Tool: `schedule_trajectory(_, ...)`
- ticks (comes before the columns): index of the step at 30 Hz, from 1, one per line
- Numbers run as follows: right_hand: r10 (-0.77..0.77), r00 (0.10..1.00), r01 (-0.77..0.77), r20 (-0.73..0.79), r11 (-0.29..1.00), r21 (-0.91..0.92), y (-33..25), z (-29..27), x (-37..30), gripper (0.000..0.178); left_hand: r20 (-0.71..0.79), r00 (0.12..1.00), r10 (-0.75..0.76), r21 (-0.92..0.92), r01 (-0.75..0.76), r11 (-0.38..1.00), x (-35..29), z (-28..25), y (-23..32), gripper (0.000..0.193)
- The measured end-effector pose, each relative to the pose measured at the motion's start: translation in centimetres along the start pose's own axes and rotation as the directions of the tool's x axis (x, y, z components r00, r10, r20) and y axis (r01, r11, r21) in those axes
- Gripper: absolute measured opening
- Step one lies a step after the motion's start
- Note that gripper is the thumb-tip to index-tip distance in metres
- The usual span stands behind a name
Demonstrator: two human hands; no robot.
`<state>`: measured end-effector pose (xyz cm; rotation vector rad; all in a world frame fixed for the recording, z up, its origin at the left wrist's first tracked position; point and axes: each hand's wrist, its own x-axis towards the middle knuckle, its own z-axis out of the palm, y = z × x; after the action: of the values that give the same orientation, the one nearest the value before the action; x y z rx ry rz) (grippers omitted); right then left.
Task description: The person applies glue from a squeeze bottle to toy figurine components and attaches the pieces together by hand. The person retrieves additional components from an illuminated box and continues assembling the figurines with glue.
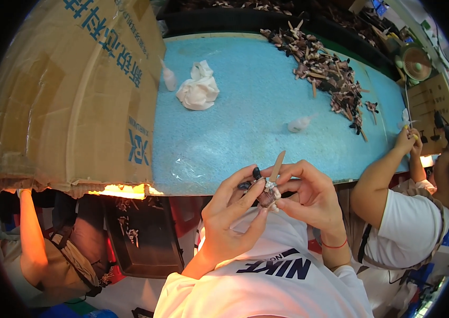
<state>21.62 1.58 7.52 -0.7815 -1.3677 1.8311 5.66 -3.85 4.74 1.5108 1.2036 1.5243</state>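
A small figurine with a brown and white body, black parts and a flat tan blade-like piece sticking up is held in front of my chest, just off the table's near edge. My left hand pinches it from the left, fingers curled around the black parts. From the other side, my right hand grips its body and the base of the tan piece between thumb and fingers. Fingertips cover part of the figurine. Beyond my hands, a heap of similar figurines lies on the blue tabletop.
A tall cardboard box stands at the left. Crumpled white tissue and small squeeze bottles rest on the table. Black trays line the back; another black tray sits lower left. Co-workers are at both sides.
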Motion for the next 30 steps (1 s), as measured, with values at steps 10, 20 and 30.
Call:
schedule_trajectory(10, 0.014, 1.000, -0.014, -0.008, 1.000, -0.002, -1.0, -0.4, -0.1, 0.040, 0.069, 0.996, 0.065, 0.155, -0.075, 0.985, 0.4, 0.1, 0.6, 0.040)
schedule_trajectory(20, -0.005, 1.000, 0.006, 0.027, 1.000, -0.016, -0.6, -0.6, 0.4, 0.042, 0.025, 0.990, 0.136, 0.217, -0.138, 0.966, 0.6, 0.6, 0.1, 0.040)
schedule_trajectory(30, 0.009, 1.000, -0.009, -0.006, 1.000, 0.027, -0.6, -1.0, 0.4, 0.048, 0.184, 0.980, 0.082, 0.138, -0.109, 0.984, 1.3, -0.3, 0.4, 0.041)
